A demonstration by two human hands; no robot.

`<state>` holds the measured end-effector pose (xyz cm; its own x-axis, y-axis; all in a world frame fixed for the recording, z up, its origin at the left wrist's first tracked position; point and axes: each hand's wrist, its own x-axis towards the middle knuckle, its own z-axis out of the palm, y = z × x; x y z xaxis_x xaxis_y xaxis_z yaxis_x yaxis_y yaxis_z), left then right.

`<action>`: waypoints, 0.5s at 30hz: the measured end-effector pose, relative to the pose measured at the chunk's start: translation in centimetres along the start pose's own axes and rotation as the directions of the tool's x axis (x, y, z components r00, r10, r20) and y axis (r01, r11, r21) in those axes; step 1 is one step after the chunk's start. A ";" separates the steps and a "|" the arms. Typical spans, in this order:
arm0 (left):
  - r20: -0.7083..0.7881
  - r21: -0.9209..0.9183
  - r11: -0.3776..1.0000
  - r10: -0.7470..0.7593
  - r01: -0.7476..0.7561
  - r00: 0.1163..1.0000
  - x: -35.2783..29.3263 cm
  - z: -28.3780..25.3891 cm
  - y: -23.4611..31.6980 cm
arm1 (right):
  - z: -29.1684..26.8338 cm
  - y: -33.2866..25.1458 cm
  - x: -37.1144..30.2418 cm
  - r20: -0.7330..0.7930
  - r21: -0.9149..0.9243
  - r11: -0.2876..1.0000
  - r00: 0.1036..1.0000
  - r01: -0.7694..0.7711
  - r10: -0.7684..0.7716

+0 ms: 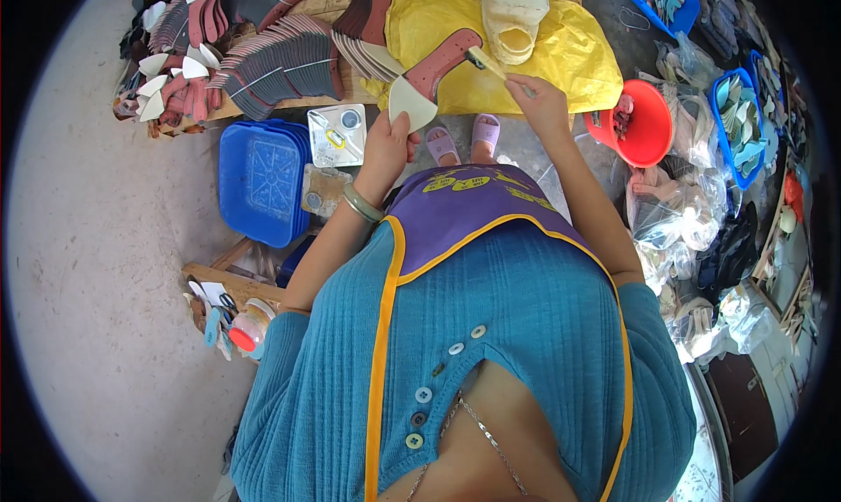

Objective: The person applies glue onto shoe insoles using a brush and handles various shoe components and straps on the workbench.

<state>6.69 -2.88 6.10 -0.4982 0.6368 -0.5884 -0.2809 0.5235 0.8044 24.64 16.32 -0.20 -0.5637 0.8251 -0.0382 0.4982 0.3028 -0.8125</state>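
My left hand grips a shoe-upper piece by its cream-white toe end. The rest of the piece is dusty red and curved, reaching up and to the right. In my right hand is a small brush with a pale yellow handle, pinched between the fingers. Its dark tip is at the far end of the red piece, seemingly touching it. Just beyond the brush, a cloudy plastic jug with a yellowish mouth lies on a yellow plastic sheet.
Fanned stacks of grey and red pieces cover the wooden table's left side. Blue baskets and a white square tin stand below its edge. A red bucket and clear plastic bags are at the right.
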 end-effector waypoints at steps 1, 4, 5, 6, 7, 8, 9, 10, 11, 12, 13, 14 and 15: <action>-0.001 -0.002 1.000 0.002 -0.002 1.000 -0.3 -0.2 0.3 | -0.3 0.3 0.4 0.001 -0.006 1.000 1.000 -0.009 0.009; 0.002 0.085 0.996 0.024 -0.024 1.000 -1.2 -0.9 0.7 | -1.2 0.1 1.7 0.016 -0.075 0.996 0.998 -0.058 0.059; 0.023 0.115 0.993 0.023 -0.026 0.999 -1.4 -1.3 0.7 | -1.3 -0.1 2.1 0.029 -0.133 0.986 0.994 -0.097 0.101; 0.045 0.144 0.989 0.022 -0.028 0.999 -1.5 -1.4 0.7 | -1.5 -0.4 2.4 0.029 -0.133 0.987 0.995 -0.094 0.099; 0.044 0.143 0.989 0.023 -0.029 0.999 -1.5 -1.4 0.7 | -1.6 -0.6 2.7 0.047 -0.140 0.987 0.995 -0.083 0.091; 0.040 0.160 0.987 0.026 -0.032 0.999 -1.6 -1.3 0.7 | -1.6 -0.8 2.9 0.064 -0.148 0.986 0.994 -0.073 0.084; 0.038 0.177 0.984 0.029 -0.035 0.999 -1.6 -1.2 0.6 | -1.4 -0.8 3.0 0.063 -0.148 0.986 0.995 -0.074 0.084; 0.040 0.177 0.984 0.029 -0.036 0.999 -1.5 -1.1 0.7 | -1.1 -0.7 3.1 0.029 -0.143 0.990 0.999 0.018 -0.014; 0.040 0.181 0.982 0.047 -0.053 0.998 -1.5 -0.8 0.7 | -0.9 -1.1 3.2 -0.001 -0.139 0.984 0.994 0.112 -0.113; 0.041 0.184 0.980 0.064 -0.071 0.997 -1.4 -0.7 0.6 | -0.7 -1.5 3.1 0.000 -0.139 0.984 0.993 0.113 -0.114; 0.040 0.184 0.980 0.064 -0.071 0.997 -1.3 -0.5 0.6 | -0.5 -1.9 2.9 0.025 -0.138 0.979 0.988 0.153 -0.151; 0.030 0.172 0.983 0.054 -0.059 0.998 -1.1 -0.4 0.5 | -0.3 -2.4 2.6 0.050 -0.136 0.972 0.981 0.193 -0.188; 0.020 0.160 0.986 0.044 -0.047 0.999 -1.0 -0.3 0.5 | -0.1 -2.7 2.3 0.052 -0.136 0.971 0.981 0.194 -0.189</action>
<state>6.79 -3.44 7.06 -0.4937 0.6705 -0.5538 -0.1220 0.5771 0.8075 22.05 17.48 1.93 -0.6809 0.7273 0.0858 0.4643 0.5193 -0.7175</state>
